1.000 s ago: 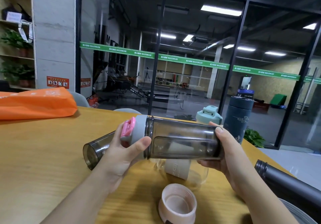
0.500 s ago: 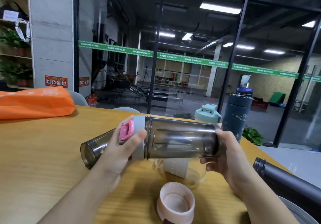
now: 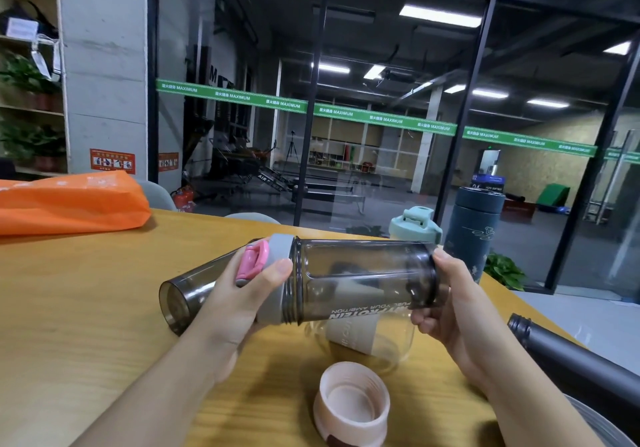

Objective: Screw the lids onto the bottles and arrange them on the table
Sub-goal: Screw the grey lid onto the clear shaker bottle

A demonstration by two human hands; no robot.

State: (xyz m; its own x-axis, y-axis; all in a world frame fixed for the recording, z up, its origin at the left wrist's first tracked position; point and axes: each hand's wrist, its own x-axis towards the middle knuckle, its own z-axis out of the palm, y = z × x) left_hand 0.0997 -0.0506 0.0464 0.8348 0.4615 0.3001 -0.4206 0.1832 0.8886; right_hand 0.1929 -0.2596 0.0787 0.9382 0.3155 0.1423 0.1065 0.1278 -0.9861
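Smoky shaker bottle (image 3: pixel 360 280) is held sideways above the wooden table (image 3: pixel 76 308). Left hand (image 3: pixel 235 304) wraps the grey lid (image 3: pixel 277 273) with its pink flip cap (image 3: pixel 252 263); right hand (image 3: pixel 460 315) clutches the base. A pink lid (image 3: pixel 351 405) lies upturned below, a second smoky bottle (image 3: pixel 190 294) on its side behind.

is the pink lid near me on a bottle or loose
Loose. The pink lid sits alone on the table, open side up with its inner threads showing, and no bottle is under it.
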